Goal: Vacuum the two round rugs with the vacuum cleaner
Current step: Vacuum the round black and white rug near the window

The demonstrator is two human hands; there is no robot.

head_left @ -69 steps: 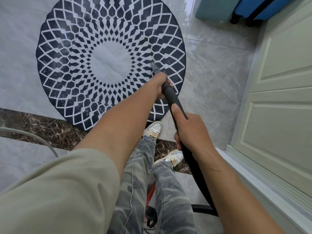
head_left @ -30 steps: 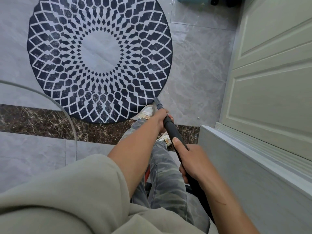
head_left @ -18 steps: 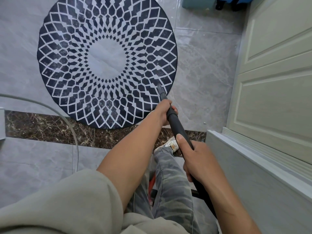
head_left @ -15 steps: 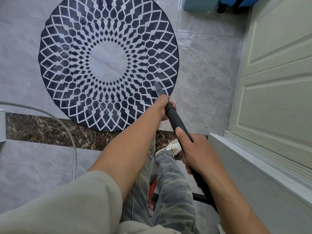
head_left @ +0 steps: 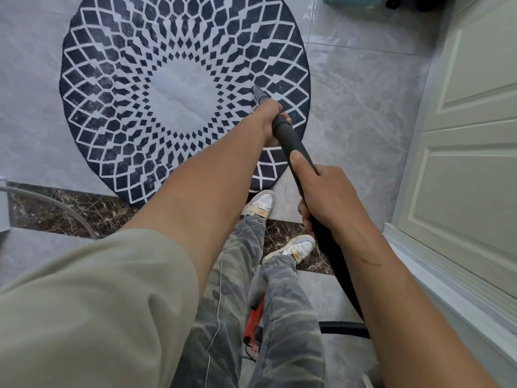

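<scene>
wand (head_left: 292, 142) runs forward-left onto rug (head_left: 112, 79), nozzle (head_left: 258, 93) right of its centre; left hand (head_left: 270, 121) grips it ahead, right hand (head_left: 328, 200) behind.

Both arms reach forward and down. The left arm (head_left: 201, 191) stretches out nearly straight from the lower left, bare below a loose sleeve (head_left: 84, 303). The left hand (head_left: 268, 121) is the farther one, its fingers curled round the wand (head_left: 291, 141) close to its tip. The right forearm (head_left: 391, 289) comes up from the lower right, bare. The right hand (head_left: 327, 197) grips the wand nearer the body, knuckles up, with the thumb (head_left: 298, 161) laid straight along the wand towards the left hand. The two hands are apart.
</scene>
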